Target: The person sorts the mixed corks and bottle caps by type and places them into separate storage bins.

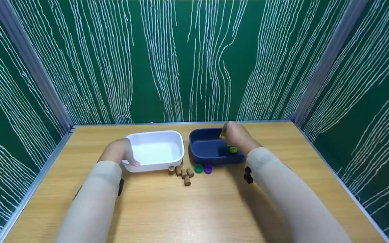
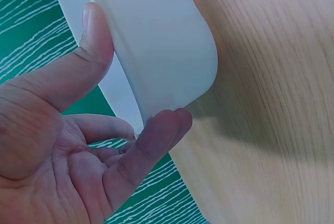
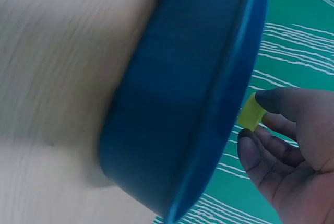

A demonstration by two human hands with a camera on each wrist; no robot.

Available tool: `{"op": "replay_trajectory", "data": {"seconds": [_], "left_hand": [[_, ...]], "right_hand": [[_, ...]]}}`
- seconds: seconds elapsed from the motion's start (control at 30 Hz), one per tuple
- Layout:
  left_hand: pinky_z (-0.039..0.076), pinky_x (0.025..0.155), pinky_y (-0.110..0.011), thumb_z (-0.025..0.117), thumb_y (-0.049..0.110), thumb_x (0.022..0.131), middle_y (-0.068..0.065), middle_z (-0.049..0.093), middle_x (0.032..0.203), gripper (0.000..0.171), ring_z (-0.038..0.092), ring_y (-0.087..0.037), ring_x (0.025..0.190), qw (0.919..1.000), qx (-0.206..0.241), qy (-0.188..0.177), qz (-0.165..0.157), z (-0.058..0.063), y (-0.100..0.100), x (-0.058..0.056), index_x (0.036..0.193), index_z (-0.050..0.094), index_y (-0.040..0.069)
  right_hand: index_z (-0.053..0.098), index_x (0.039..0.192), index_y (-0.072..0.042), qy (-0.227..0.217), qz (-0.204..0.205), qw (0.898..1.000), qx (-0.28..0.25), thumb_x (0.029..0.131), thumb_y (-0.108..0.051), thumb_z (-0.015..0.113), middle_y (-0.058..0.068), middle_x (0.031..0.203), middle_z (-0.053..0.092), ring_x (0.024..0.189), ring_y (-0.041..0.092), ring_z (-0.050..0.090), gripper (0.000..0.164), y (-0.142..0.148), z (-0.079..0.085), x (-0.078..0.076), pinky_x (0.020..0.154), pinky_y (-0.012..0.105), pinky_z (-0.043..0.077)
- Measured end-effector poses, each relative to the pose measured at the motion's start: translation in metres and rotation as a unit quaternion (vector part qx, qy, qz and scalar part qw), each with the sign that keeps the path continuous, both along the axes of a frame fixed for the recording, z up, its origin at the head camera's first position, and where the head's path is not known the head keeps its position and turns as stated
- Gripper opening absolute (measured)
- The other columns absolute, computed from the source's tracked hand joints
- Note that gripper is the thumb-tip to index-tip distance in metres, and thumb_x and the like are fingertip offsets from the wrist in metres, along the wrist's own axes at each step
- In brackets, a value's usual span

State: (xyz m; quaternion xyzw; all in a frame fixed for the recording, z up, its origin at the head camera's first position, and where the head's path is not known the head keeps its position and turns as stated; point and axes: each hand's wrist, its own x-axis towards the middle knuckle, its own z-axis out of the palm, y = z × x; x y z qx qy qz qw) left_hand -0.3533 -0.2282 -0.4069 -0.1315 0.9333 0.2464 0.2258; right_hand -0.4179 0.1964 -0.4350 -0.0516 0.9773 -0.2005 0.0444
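My left hand [image 1: 118, 151] holds the left end of a white plastic bin [image 1: 160, 165], thumb over the front rim. In the left wrist view the fingertips touch the corner of the white bin [image 2: 167, 41]. Above the right part of a dark blue bin [image 1: 199, 156], my right hand [image 1: 236, 135] pinches a yellow bottle cap [image 3: 251, 113] between thumb and fingers. A second yellow cap [image 1: 233, 150] shows at the dark bin's right end, by the wrist. On the table before that bin lie a green cap [image 1: 198, 168] and a purple cap [image 1: 207, 168].
Several brown corks [image 1: 184, 173] lie on the wooden table [image 1: 181, 216], by the white bin's front right corner. Green walls [image 1: 187, 67] with white wavy lines enclose the back and both sides. The two bins stand side by side with a narrow gap.
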Motion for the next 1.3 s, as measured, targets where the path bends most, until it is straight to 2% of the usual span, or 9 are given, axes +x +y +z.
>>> {"op": "replay_trajectory", "data": {"seconds": [0.17,0.3,0.5,0.57,0.63,0.73,0.87,1.17,1.3], "left_hand": [[0.040,0.136,-0.064,0.100,0.025,0.088,-0.029,0.059,0.159,0.093,0.055,-0.044,0.141,0.9999,-0.006,0.004,-0.007,0.001,0.000,0.002,0.160,0.052,-0.009],[0.042,0.134,-0.065,0.101,0.024,0.087,-0.030,0.059,0.159,0.094,0.056,-0.046,0.142,0.9999,-0.011,0.006,-0.011,0.003,0.001,0.005,0.159,0.051,-0.011],[0.040,0.136,-0.064,0.101,0.023,0.087,-0.030,0.057,0.162,0.094,0.054,-0.046,0.146,1.0000,-0.005,-0.006,-0.001,0.004,0.003,0.006,0.161,0.051,-0.009],[0.039,0.136,-0.064,0.101,0.024,0.088,-0.029,0.056,0.163,0.094,0.054,-0.046,0.147,1.0000,-0.005,-0.008,0.003,0.004,0.004,0.006,0.161,0.051,-0.008],[0.040,0.136,-0.064,0.101,0.025,0.088,-0.029,0.057,0.163,0.095,0.054,-0.046,0.147,0.9999,-0.009,-0.010,-0.001,0.004,0.004,0.006,0.161,0.051,-0.008],[0.040,0.136,-0.063,0.101,0.025,0.088,-0.028,0.057,0.162,0.094,0.054,-0.045,0.146,0.9999,-0.011,-0.011,-0.002,0.004,0.005,0.007,0.161,0.051,-0.008],[0.040,0.136,-0.063,0.101,0.024,0.088,-0.029,0.057,0.162,0.094,0.054,-0.045,0.146,0.9998,-0.014,-0.013,-0.002,0.006,0.004,0.009,0.161,0.051,-0.009],[0.037,0.138,-0.065,0.101,0.024,0.088,-0.028,0.054,0.166,0.095,0.051,-0.046,0.148,0.9998,-0.016,-0.011,0.002,0.007,0.005,0.005,0.163,0.050,-0.006],[0.039,0.136,-0.065,0.101,0.025,0.088,-0.029,0.057,0.162,0.092,0.054,-0.045,0.144,0.9997,-0.021,-0.002,-0.007,0.007,0.004,0.005,0.160,0.054,-0.008]], "right_hand": [[0.075,0.136,0.002,-0.002,-0.016,1.000,0.012,0.110,-0.016,0.075,0.020,0.135,0.079,0.118,0.033,0.077,0.031,-0.003,-0.013,-0.003,0.108,0.054,0.067],[0.079,0.123,0.001,0.020,-0.003,1.000,0.019,0.108,-0.015,0.075,0.018,0.124,0.081,0.107,0.030,0.075,0.022,-0.006,-0.022,-0.003,0.101,0.052,0.068],[0.080,0.117,0.002,0.048,0.012,0.998,0.029,0.106,-0.013,0.075,0.019,0.123,0.083,0.112,0.032,0.080,0.020,-0.007,-0.035,-0.005,0.102,0.054,0.068],[0.081,0.112,0.000,0.053,0.007,0.998,0.033,0.105,-0.012,0.075,0.016,0.118,0.084,0.106,0.029,0.079,0.016,-0.006,-0.040,-0.005,0.099,0.052,0.068],[0.078,0.099,-0.003,0.054,0.002,0.998,0.038,0.104,-0.010,0.074,0.010,0.102,0.081,0.091,0.025,0.073,0.009,-0.005,-0.043,-0.006,0.088,0.048,0.066],[0.063,0.078,-0.011,0.049,-0.003,0.998,0.039,0.103,-0.008,0.070,0.001,0.078,0.061,0.073,0.021,0.058,0.026,-0.005,-0.048,-0.008,0.071,0.041,0.054],[0.045,0.069,-0.018,0.049,0.003,0.998,0.038,0.102,-0.004,0.065,-0.004,0.069,0.041,0.064,0.020,0.048,0.041,-0.006,-0.050,-0.011,0.063,0.039,0.042],[0.048,0.070,-0.018,0.044,-0.001,0.998,0.035,0.103,-0.004,0.063,-0.002,0.072,0.047,0.068,0.022,0.052,0.039,-0.009,-0.047,-0.015,0.065,0.038,0.045],[0.044,0.069,-0.019,0.044,0.005,0.998,0.040,0.102,-0.002,0.061,-0.002,0.070,0.043,0.067,0.022,0.048,0.040,-0.011,-0.046,-0.017,0.065,0.039,0.043]]}}
